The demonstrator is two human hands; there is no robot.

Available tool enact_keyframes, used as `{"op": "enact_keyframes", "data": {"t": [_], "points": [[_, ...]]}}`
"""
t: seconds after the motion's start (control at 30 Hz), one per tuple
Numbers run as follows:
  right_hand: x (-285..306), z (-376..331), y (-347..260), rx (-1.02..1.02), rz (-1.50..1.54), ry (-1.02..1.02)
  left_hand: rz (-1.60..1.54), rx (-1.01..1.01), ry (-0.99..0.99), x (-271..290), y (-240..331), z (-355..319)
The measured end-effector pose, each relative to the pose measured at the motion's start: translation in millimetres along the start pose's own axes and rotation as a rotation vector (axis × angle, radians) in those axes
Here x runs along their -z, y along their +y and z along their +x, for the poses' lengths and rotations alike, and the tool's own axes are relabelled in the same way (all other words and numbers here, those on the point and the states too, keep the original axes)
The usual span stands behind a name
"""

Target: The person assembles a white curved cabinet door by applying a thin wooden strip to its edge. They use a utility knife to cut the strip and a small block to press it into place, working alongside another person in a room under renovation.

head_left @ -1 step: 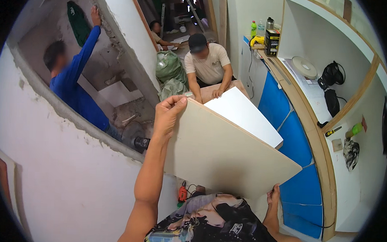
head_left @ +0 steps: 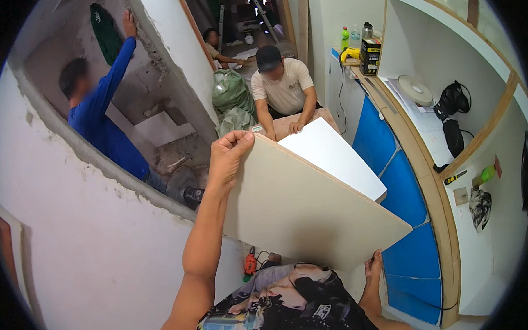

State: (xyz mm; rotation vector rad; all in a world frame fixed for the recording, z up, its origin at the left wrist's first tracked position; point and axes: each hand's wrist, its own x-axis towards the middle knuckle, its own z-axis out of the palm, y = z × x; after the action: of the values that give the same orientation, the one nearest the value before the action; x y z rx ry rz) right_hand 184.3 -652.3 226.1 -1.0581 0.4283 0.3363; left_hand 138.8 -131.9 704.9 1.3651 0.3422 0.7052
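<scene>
A large beige board (head_left: 308,219) stands tilted in front of my body. My left hand (head_left: 230,155) is closed on its upper left corner, thumb over the top edge. At the lower right edge my right hand (head_left: 374,265) grips the board from below, its fingers partly hidden. Just beyond lies a white panel (head_left: 328,153), partly covered by the board. A co-worker in a cap and light shirt (head_left: 282,87) leans over that panel, both hands at its far end.
Blue-covered cabinet fronts (head_left: 400,187) curve along the right, below a white shelf niche (head_left: 448,49). A rough wall edge (head_left: 101,165) runs on the left, with a person in blue (head_left: 111,130) behind it. Green sacks (head_left: 231,94) stand beyond; an orange drill (head_left: 249,262) sits low near me.
</scene>
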Motion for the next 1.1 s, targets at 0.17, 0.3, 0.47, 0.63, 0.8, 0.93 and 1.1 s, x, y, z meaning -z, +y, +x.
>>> {"op": "enact_keyframes", "data": {"t": [0.17, 0.3, 0.47, 0.63, 0.8, 0.93, 1.1], "points": [[-8, 13, 17, -0.063, 0.081, 0.062, 0.299, -0.179, 0.016, -33, 15, -9], [-14, 12, 31, -0.02, 0.246, -0.148, 0.455, -0.408, -0.188, -78, 39, -16], [-4, 13, 38, 0.001, 0.36, -0.115, 0.72, -0.622, -0.274, -122, 44, -27], [-4, 6, 33, 0.103, 0.376, -0.192, 0.828, -0.751, -0.184, -145, 30, -19], [-4, -9, 22, 0.081, 0.358, -0.191, 0.841, -0.753, -0.292, -167, 34, -21], [-6, -21, 22, 0.042, 0.376, -0.157, 0.842, -0.906, -0.335, -181, 35, -18], [-39, -27, 29, 0.018, 0.54, -0.182, 0.932, -1.162, -0.385, -221, 71, -28]]}}
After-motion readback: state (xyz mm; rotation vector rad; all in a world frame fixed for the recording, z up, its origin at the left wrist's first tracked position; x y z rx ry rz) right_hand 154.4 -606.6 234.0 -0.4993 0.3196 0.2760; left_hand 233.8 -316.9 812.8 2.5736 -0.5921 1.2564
